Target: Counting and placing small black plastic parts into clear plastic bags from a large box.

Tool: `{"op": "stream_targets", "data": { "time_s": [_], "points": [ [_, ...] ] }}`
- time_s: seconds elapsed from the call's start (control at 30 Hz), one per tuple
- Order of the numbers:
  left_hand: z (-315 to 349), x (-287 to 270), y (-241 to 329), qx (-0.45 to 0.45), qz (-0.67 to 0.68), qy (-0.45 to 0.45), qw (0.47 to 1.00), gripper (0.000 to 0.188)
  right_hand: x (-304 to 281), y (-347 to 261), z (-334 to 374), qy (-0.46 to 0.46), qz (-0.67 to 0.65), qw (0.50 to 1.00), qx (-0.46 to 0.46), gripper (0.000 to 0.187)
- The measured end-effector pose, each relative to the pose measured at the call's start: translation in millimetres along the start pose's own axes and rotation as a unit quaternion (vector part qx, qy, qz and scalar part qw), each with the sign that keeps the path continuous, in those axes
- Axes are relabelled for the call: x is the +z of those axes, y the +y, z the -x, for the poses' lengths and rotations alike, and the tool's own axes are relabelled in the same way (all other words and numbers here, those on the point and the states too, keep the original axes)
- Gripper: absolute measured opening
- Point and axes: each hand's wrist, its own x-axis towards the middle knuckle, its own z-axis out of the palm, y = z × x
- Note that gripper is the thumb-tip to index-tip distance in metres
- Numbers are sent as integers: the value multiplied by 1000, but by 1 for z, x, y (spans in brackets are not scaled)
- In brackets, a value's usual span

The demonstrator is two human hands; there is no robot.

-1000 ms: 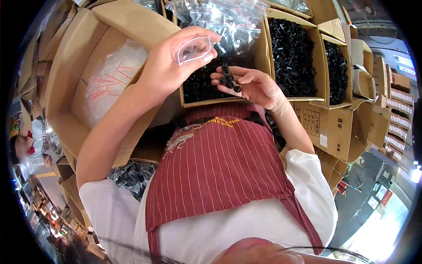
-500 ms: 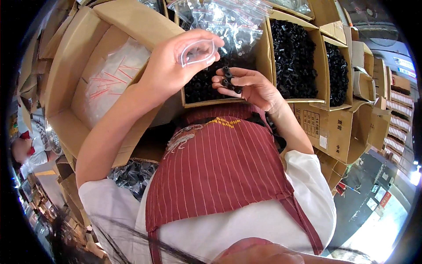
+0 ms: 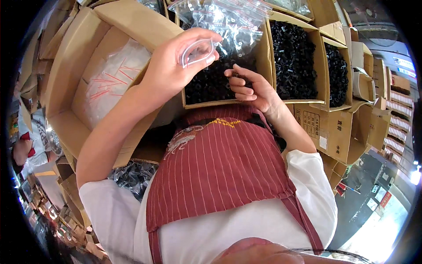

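My left hand (image 3: 173, 57) pinches a clear zip bag (image 3: 196, 52) by its edges, and the bag's mouth gapes toward me. To the right and slightly lower, my right hand (image 3: 252, 90) is closed, palm turned up, fingers curled in. A few small black plastic parts (image 3: 247, 81) show darkly inside the curl, mostly hidden by the fingers. Below both hands stands a cardboard box holding many loose black parts (image 3: 206, 88). Filled clear bags of small parts (image 3: 228, 26) lie over the far portion of that box.
Left of me, an open carton (image 3: 66, 83) holds flat clear bags with red strips (image 3: 115, 77). Two boxes of black parts (image 3: 294, 61) (image 3: 336, 75) stand to the right. Dark bagged items (image 3: 135, 177) sit low on the left. Another person (image 3: 30, 147) is at the far left.
My right hand's fingers have curled closed around the black parts, which lay visible across its open fingers before. My left hand and the zip bag have hardly moved.
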Motion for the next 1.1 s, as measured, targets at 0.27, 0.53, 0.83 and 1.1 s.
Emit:
{"op": "stream_targets", "data": {
  "time_s": [0.27, 0.53, 0.83, 1.1],
  "points": [
    [2, -2, 8, 7, -34, 1, 999, 38, 47, 1, 8, 94, 5, 990, -101, 46],
    [2, -4, 15, 35, -45, 9, 998, 44, 58, -2, 17, -26, -52, 993, -100, 60],
    [4, -3, 15, 18, -32, 10, 999, 43, 59, 2, 19, -55, 31, 993, -100, 72],
    [3, -3, 13, 19, -21, 11, 1000, 42, 61, 1, 20, -62, -18, 993, -94, 72]
  ]
}}
